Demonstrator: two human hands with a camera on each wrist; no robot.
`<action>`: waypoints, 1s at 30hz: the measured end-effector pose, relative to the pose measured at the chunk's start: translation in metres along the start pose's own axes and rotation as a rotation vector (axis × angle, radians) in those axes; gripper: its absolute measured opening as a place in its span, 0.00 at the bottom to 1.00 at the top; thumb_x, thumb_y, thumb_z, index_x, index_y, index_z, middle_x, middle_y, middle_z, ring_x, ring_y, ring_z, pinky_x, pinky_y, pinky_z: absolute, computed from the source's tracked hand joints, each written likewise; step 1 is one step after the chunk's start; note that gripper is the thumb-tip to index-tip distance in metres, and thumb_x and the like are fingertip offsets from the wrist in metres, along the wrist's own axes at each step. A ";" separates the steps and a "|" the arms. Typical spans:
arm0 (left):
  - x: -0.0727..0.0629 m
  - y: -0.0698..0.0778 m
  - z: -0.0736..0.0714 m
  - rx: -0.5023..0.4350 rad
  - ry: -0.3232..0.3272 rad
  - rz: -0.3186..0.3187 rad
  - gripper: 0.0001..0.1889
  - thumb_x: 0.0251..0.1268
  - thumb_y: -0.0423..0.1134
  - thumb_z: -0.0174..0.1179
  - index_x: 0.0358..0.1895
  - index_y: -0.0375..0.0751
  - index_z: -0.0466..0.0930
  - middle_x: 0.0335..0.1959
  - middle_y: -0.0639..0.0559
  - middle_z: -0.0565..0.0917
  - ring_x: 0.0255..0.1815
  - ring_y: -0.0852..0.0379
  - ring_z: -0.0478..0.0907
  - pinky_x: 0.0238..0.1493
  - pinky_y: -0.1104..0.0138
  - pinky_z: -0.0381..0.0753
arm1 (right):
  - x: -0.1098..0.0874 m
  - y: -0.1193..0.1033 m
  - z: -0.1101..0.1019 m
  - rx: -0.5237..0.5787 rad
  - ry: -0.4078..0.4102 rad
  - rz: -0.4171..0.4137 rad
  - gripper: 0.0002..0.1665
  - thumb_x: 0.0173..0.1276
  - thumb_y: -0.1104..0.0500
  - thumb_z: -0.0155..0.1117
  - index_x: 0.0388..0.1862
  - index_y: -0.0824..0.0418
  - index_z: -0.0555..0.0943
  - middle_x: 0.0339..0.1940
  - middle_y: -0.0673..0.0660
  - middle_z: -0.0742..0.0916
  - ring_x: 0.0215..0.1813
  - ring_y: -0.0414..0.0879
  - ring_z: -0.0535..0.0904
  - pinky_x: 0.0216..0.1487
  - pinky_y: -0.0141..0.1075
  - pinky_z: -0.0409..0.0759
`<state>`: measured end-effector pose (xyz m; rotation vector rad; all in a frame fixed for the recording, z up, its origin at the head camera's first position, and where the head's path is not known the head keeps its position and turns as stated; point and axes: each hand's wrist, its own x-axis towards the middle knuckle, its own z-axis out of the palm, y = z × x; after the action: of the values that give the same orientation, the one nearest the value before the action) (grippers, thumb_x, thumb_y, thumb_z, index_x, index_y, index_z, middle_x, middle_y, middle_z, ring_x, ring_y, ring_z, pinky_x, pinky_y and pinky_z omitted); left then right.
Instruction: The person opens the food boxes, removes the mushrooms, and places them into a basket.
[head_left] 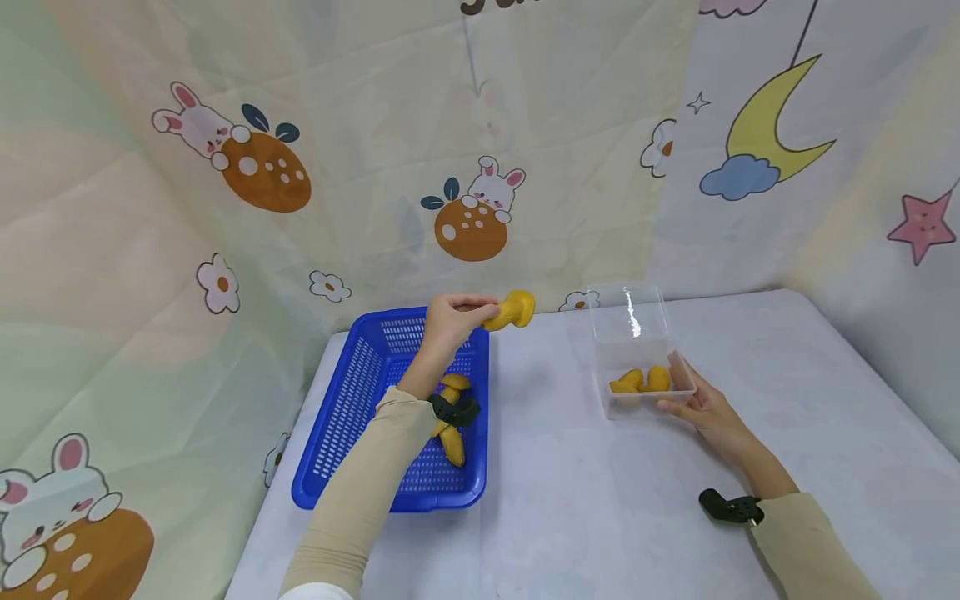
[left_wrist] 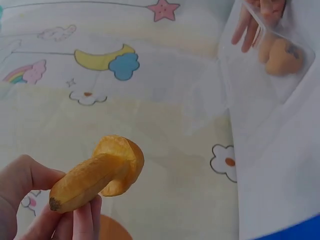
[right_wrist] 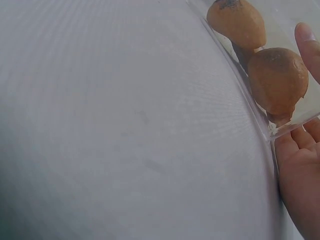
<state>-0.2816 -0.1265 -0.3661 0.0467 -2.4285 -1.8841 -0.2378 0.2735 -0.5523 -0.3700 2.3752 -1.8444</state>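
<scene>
A yellow mushroom (head_left: 512,310) with a thick stem is pinched between the thumb and fingers of my left hand (head_left: 452,323), raised above the far right part of the blue basket. In the left wrist view the mushroom (left_wrist: 95,175) shows its cap pointing away from the hand and a dark stem end. My right hand (head_left: 708,414) grips the right side of a clear plastic box (head_left: 622,407), thumb at the front. Inside the box lie yellow mushrooms (head_left: 657,379), two of them large in the right wrist view. The box's hinged lid (head_left: 630,312) stands up at the back.
The blue perforated basket (head_left: 352,408) stands at the left of the white table (head_left: 555,500), with several mushrooms (head_left: 452,446) in it, partly hidden by the left arm. A printed cloth (head_left: 360,217) with rabbits and flowers hangs behind the table. Black wrist straps (head_left: 729,508) stick out from the sleeves.
</scene>
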 end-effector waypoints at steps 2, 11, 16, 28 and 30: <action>0.001 -0.005 -0.012 0.025 0.026 -0.005 0.10 0.58 0.40 0.74 0.40 0.40 0.91 0.40 0.48 0.88 0.44 0.51 0.84 0.52 0.57 0.83 | 0.000 -0.001 0.000 -0.004 0.002 0.000 0.54 0.72 0.57 0.65 0.83 0.46 0.40 0.80 0.68 0.48 0.79 0.65 0.41 0.60 0.14 0.61; 0.011 -0.046 -0.049 0.055 0.145 0.012 0.10 0.57 0.40 0.74 0.38 0.37 0.91 0.37 0.47 0.89 0.42 0.51 0.83 0.49 0.58 0.83 | -0.002 -0.001 0.000 0.005 -0.006 -0.008 0.53 0.73 0.58 0.64 0.83 0.46 0.40 0.80 0.66 0.46 0.79 0.64 0.39 0.63 0.14 0.58; 0.016 -0.070 -0.059 0.107 0.191 -0.002 0.10 0.58 0.42 0.74 0.39 0.39 0.91 0.37 0.48 0.89 0.40 0.52 0.83 0.45 0.55 0.82 | -0.001 0.000 0.001 0.004 -0.005 -0.020 0.53 0.73 0.59 0.64 0.83 0.48 0.40 0.80 0.68 0.46 0.78 0.65 0.40 0.62 0.14 0.59; 0.026 -0.120 -0.068 0.250 0.147 -0.024 0.09 0.61 0.39 0.72 0.39 0.36 0.90 0.38 0.45 0.89 0.41 0.48 0.85 0.46 0.58 0.84 | -0.001 -0.002 0.002 -0.012 0.001 -0.010 0.53 0.73 0.58 0.65 0.83 0.51 0.40 0.80 0.69 0.48 0.78 0.66 0.41 0.61 0.14 0.60; 0.026 -0.124 -0.067 0.272 0.128 -0.014 0.09 0.62 0.39 0.71 0.39 0.36 0.90 0.39 0.45 0.89 0.41 0.48 0.85 0.46 0.58 0.85 | -0.001 -0.003 0.001 -0.019 0.002 -0.004 0.54 0.72 0.57 0.65 0.83 0.52 0.40 0.80 0.69 0.49 0.78 0.67 0.41 0.61 0.13 0.60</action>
<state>-0.3046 -0.2237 -0.4691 0.1920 -2.5803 -1.4916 -0.2363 0.2719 -0.5503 -0.3748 2.3970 -1.8256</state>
